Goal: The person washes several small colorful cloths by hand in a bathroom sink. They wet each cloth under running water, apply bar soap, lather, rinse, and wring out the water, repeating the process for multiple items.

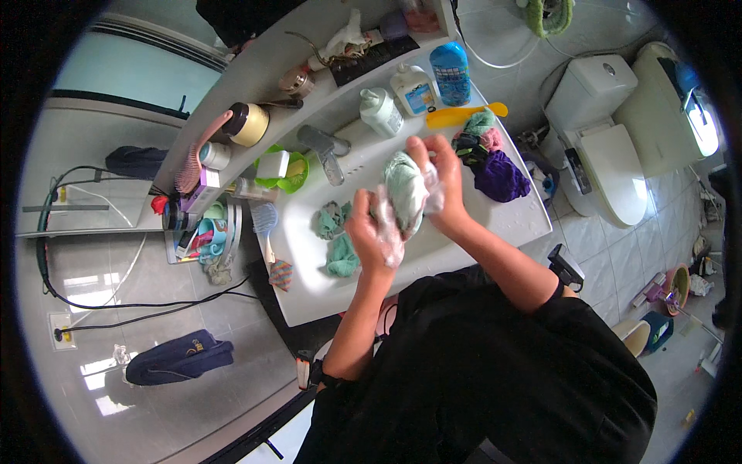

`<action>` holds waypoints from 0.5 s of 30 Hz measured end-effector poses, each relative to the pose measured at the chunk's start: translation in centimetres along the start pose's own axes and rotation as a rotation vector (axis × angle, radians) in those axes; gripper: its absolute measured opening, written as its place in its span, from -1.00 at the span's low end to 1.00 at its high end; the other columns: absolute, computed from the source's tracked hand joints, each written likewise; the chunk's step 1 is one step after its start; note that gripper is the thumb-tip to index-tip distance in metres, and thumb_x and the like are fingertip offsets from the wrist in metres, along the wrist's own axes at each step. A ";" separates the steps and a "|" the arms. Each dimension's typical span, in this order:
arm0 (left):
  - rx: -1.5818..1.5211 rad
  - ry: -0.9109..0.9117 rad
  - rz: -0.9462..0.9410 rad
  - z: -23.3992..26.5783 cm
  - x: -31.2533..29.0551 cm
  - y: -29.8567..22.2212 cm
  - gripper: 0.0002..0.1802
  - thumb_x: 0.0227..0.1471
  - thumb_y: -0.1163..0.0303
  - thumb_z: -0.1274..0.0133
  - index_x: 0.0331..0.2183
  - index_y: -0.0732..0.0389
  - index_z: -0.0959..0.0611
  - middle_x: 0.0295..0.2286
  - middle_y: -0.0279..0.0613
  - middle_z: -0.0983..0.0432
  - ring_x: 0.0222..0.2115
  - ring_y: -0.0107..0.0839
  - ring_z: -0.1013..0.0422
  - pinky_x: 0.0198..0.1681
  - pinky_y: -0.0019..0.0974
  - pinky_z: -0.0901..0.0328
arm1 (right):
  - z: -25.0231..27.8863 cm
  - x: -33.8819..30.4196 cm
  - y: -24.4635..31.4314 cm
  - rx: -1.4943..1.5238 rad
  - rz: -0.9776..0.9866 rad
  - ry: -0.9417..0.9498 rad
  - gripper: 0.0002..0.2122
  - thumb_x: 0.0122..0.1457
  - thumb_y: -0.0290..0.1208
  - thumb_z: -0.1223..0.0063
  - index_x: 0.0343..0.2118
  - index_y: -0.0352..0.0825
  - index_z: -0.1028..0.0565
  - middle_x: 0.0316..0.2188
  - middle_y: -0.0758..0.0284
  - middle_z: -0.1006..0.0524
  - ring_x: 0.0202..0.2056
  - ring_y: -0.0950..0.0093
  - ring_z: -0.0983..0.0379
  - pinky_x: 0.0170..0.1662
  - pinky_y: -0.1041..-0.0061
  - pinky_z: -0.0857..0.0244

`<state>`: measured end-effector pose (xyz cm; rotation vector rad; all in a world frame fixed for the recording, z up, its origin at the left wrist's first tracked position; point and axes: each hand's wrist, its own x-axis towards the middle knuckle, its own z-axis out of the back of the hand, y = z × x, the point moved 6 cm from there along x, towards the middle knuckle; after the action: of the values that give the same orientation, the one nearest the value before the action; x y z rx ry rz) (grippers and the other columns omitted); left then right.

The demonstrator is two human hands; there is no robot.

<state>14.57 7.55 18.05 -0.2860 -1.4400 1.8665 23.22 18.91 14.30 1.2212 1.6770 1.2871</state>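
Over the white sink [301,290], a pale green cloth [403,193], covered in soapy foam, is squeezed between my two hands. My left hand [372,228] grips it from the lower left, with suds over the fingers. From the upper right my right hand [439,174] is closed on the same cloth. Two teal cloths lie in the basin left of my hands: a crumpled one [332,220] and, below it, another [342,257]. The metal faucet [325,151] stands behind them.
A purple cloth [502,176] and other small cloths are heaped on the sink's right rim. Along the back stand a pump bottle [381,112], a white bottle [413,89] and a blue bottle [450,73]. A brush [266,224] lies at the left; a toilet [610,170] is at right.
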 end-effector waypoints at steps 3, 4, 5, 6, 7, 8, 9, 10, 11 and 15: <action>-0.092 -0.185 -0.171 1.2 1.5 -1.8 -0.65 0.19 0.29 0.01 -0.54 0.28 -0.35 -0.62 -0.31 -0.26 -0.53 -0.55 -0.17 -0.45 -0.35 -0.18 | -1.4 -2.6 -0.2 -0.302 0.245 0.166 -0.71 0.05 -0.35 -0.24 -0.30 -0.36 -0.35 -0.54 0.13 -0.47 -0.52 0.32 -0.41 -0.34 0.36 -0.35; -0.047 -0.221 -0.198 1.8 2.4 -2.1 -0.63 0.19 0.26 -0.02 -0.54 0.28 -0.37 -0.63 -0.33 -0.26 -0.55 -0.54 -0.17 -0.46 -0.34 -0.18 | -1.6 -3.7 -0.4 -0.266 0.247 0.192 -0.72 0.04 -0.40 -0.23 -0.30 -0.36 -0.34 -0.54 0.13 -0.47 -0.51 0.32 -0.41 -0.34 0.36 -0.35; -0.031 -0.213 -0.174 2.1 3.2 -1.9 -0.64 0.18 0.26 -0.04 -0.54 0.26 -0.37 -0.62 -0.35 -0.27 -0.54 -0.56 -0.18 -0.46 -0.37 -0.18 | -1.8 -4.5 -0.9 -0.256 0.172 0.232 -0.72 0.03 -0.44 -0.22 -0.29 -0.37 -0.34 -0.54 0.14 -0.48 -0.51 0.33 -0.41 -0.34 0.36 -0.35; -0.015 -0.203 -0.167 2.5 3.7 -1.9 -0.65 0.16 0.27 -0.06 -0.55 0.24 -0.38 -0.62 -0.37 -0.28 -0.53 -0.57 -0.19 -0.46 -0.39 -0.18 | -2.0 -5.0 -1.3 -0.264 0.052 0.263 -0.72 0.01 -0.48 -0.21 -0.28 -0.37 -0.33 -0.53 0.15 -0.48 -0.50 0.34 -0.41 -0.34 0.36 -0.35; 0.063 -0.205 -0.140 2.6 4.1 -1.6 -0.65 0.15 0.27 -0.09 -0.55 0.23 -0.37 -0.64 -0.36 -0.28 -0.57 -0.56 -0.17 -0.48 -0.38 -0.18 | -1.8 -5.2 -0.7 -0.194 0.069 0.238 -0.79 0.10 -0.50 -0.14 -0.30 -0.38 -0.33 -0.56 0.17 -0.46 -0.51 0.42 -0.42 -0.39 0.38 -0.36; 0.158 -0.163 -0.067 2.6 4.0 -1.2 -0.68 0.13 0.32 -0.09 -0.56 0.22 -0.38 -0.66 -0.37 -0.29 -0.59 -0.55 -0.21 -0.48 -0.37 -0.21 | -1.7 -4.8 0.1 -0.101 0.077 0.152 -0.84 0.22 -0.44 -0.08 -0.33 -0.38 -0.33 -0.60 0.25 -0.43 -0.56 0.55 -0.35 -0.47 0.47 -0.33; 0.221 -0.090 -0.123 2.1 3.6 -1.5 -0.71 0.12 0.33 -0.09 -0.54 0.21 -0.40 -0.66 -0.36 -0.31 -0.58 -0.55 -0.25 -0.48 -0.37 -0.23 | -1.4 -4.4 0.5 -0.038 0.007 0.138 -0.82 0.25 -0.40 -0.06 -0.35 -0.37 -0.34 -0.61 0.30 -0.42 -0.57 0.59 -0.34 -0.50 0.50 -0.30; 0.289 -0.010 -0.145 1.4 3.2 -1.6 -0.75 0.10 0.35 -0.10 -0.53 0.20 -0.43 -0.66 -0.35 -0.34 -0.57 -0.54 -0.29 -0.47 -0.37 -0.24 | -1.1 -3.7 1.4 0.073 0.026 0.129 -0.80 0.28 -0.35 -0.05 -0.37 -0.37 -0.34 -0.62 0.35 -0.41 -0.59 0.63 -0.32 -0.53 0.54 -0.27; 0.277 0.040 -0.102 0.9 2.2 -1.5 -0.81 0.04 0.38 -0.13 -0.50 0.21 -0.47 -0.64 -0.29 -0.38 -0.57 -0.52 -0.32 -0.46 -0.36 -0.26 | -0.8 -2.8 2.5 0.077 0.117 0.063 -0.77 0.28 -0.31 -0.05 -0.40 -0.36 -0.34 -0.63 0.41 -0.41 -0.58 0.69 -0.30 -0.56 0.57 -0.23; 0.163 0.050 -0.216 -0.1 -0.5 -3.8 -0.81 -0.02 0.47 -0.13 -0.54 0.23 -0.44 -0.66 -0.31 -0.34 -0.58 -0.58 -0.23 -0.48 -0.37 -0.21 | 0.6 0.2 3.3 -0.013 0.173 -0.094 -0.73 0.23 -0.30 -0.12 -0.45 -0.38 -0.34 -0.66 0.39 -0.40 -0.58 0.66 -0.31 -0.54 0.54 -0.24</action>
<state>16.58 7.59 21.36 -0.0919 -1.2253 1.7741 24.62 19.50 17.30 1.4227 1.5208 1.3185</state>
